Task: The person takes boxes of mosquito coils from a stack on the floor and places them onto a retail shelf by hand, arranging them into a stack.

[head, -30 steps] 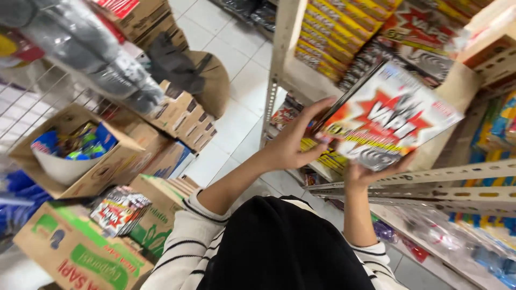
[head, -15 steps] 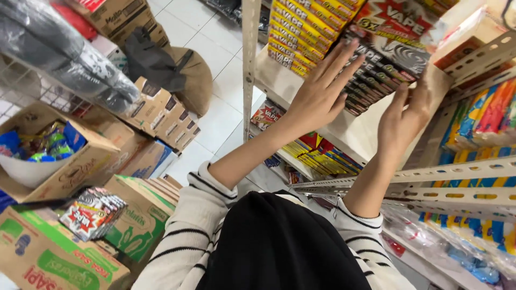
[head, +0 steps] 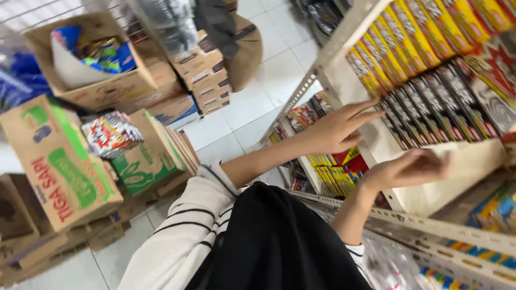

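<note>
Stocking update: the dark snack packs (head: 430, 115) are up on the shelf (head: 462, 177) now, standing in a row on their edges, pressed against the yellow packs (head: 408, 37) that fill the back of the shelf. My left hand (head: 336, 129) is flat with the fingers spread out, fingertips touching the near end of that dark row by the shelf's front left corner, not holding anything. My right hand (head: 408, 169) is lower, over the bare front part of the shelf board; it's blurry, looks loosely open and empty, but I can't say for sure how the fingers sit.

So I'd call this batch pretty much in place, just squaring up the row. There's clearly more to go, though: the front strip of the shelf is bare toward the right edge, and down on the floor to my left a bundle of red-and-white packs (head: 110, 134) sits on top of the green-printed cardboard box (head: 59, 166). Another open carton (head: 102, 88) behind it has blue wrappers inside. The lower shelf (head: 328, 172) already has yellow and red packs.
</note>
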